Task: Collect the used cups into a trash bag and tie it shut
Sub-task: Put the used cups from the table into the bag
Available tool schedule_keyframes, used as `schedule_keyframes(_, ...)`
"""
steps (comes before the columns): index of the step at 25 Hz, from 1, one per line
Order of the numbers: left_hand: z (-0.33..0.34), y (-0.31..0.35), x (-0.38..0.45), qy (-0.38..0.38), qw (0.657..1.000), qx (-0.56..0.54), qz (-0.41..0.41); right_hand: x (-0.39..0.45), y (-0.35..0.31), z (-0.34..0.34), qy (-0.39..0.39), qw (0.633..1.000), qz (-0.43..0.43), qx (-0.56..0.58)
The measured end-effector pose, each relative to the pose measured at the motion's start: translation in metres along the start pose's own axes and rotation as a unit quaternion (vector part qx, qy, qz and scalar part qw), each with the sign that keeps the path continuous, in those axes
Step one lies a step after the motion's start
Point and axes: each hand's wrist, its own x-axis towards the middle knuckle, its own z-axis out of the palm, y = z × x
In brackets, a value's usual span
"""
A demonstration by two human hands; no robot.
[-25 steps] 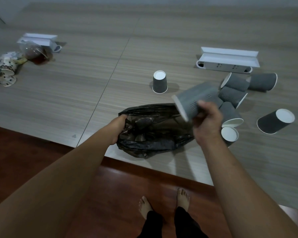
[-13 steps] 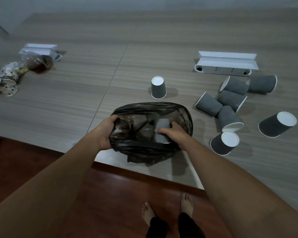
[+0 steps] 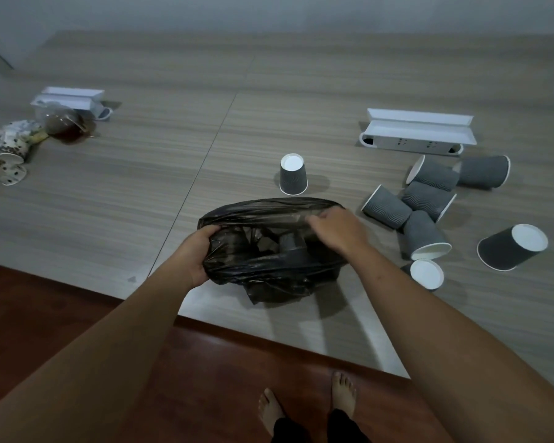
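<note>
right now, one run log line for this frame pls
left hand: grips black plastic trash bag rim | right hand: on far rim | in bag: grey paper cup | on wooden table: more cups

Bare forearms (image 3: 115,343), bare feet (image 3: 271,410), dark trousers (image 3: 317,430)
</note>
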Motion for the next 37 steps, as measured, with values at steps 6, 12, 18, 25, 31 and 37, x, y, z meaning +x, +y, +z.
schedule_keyframes(6,-0.003,0.003,0.007,0.010,1.000,0.028,-0.006,0.065,-0.042,-0.024,0.082,0.994,-0.070,-0.011)
schedule_keyframes(12,-0.005,0.000,0.019,0.004,0.998,0.055,-0.007,0.132,-0.063,0.005,0.037,0.970,-0.137,-0.197)
schedule_keyframes(18,-0.011,-0.007,0.033,0.018,0.999,0.032,-0.015,0.160,-0.048,0.024,0.005,0.981,-0.126,-0.147)
schedule_keyframes(25,-0.012,-0.001,0.045,0.048,0.999,0.013,-0.013,0.089,-0.022,-0.011,0.195,0.927,-0.099,0.304)
schedule_keyframes(31,-0.009,0.008,0.043,0.057,0.998,-0.009,0.008,0.015,-0.018,0.030,-0.064,0.921,-0.079,0.377)
schedule_keyframes(37,-0.019,0.006,0.023,0.040,0.996,-0.070,0.030,0.016,-0.024,0.069,-0.143,0.978,-0.135,0.077)
